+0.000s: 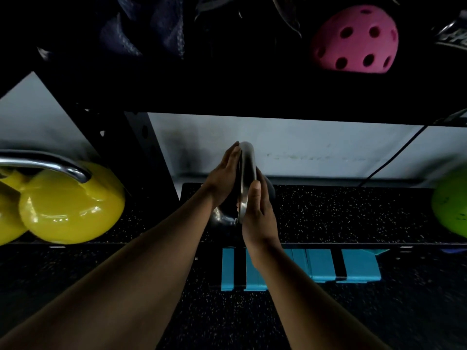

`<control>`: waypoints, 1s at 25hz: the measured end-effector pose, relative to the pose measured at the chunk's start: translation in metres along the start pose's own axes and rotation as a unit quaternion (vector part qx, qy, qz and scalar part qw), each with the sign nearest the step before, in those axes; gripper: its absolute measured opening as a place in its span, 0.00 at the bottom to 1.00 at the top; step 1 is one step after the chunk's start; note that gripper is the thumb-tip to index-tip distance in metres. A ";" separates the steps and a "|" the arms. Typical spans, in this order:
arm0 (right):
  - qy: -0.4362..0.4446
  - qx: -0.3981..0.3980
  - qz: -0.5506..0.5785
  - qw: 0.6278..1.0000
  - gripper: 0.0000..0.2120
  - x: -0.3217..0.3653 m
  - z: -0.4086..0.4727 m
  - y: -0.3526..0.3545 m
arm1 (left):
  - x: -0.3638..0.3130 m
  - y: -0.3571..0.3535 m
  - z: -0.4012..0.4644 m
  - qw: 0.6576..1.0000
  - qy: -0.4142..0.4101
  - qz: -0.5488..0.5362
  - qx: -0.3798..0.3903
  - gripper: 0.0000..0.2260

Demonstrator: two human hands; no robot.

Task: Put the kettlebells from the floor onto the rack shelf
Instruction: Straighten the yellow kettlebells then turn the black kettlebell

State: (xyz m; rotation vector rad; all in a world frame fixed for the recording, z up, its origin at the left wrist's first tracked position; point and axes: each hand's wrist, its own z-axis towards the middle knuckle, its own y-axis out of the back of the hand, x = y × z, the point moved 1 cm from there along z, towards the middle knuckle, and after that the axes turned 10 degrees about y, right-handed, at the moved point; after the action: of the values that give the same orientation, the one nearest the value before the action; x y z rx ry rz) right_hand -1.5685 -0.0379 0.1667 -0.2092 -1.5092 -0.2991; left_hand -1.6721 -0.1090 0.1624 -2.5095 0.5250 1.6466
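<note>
Both forearms are reaching forward from the near edge of the view toward the rack shelf point(328, 213), a dark speckled surface with a metal lip along its front edge. The left hand point(222, 178) is lying flat against the left side of the steel handle point(246, 178) of a black kettlebell point(223, 218), fingers stretched upward. The right hand point(257, 210) is pressing against the handle's right side, thumb up along the metal, so the handle is being clasped between the two palms. The black kettlebell is sitting at the front edge of the shelf, about midway along it, its body mostly hidden behind the hands. Two yellow kettlebells point(73, 205) are resting at the left end, one with a chrome handle, past a black upright post. A green kettlebell point(452, 208) is showing at the right end. Below the shelf's front edge, blue blocks point(358, 266) are lying on the speckled floor point(417, 299). Above, a pink perforated ball point(356, 39) is sitting on a higher shelf.
</note>
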 end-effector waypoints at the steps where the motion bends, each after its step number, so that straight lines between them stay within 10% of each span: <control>1: -0.001 0.003 0.001 1.000 0.21 0.000 0.000 0.002 | -0.001 0.000 -0.001 1.000 0.001 0.007 -0.001 0.24; 14: -0.024 0.072 -0.192 0.978 0.19 0.016 0.010 0.019 | -0.008 0.007 -0.008 0.985 0.015 0.165 -0.038 0.26; 18: 0.026 0.099 -0.419 0.902 0.14 0.038 0.007 0.051 | -0.024 0.022 -0.033 0.920 -0.125 0.351 -0.119 0.19; 25: 0.146 0.094 -0.583 0.794 0.07 0.071 -0.024 0.053 | -0.023 0.060 -0.099 0.817 -0.217 0.534 -0.030 0.12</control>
State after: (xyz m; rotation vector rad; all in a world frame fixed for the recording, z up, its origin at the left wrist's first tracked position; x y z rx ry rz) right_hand -1.5264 -0.0002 0.2392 0.9493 -1.1719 -1.0972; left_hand -1.6138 -0.1856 0.2305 -1.7318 2.0608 2.4198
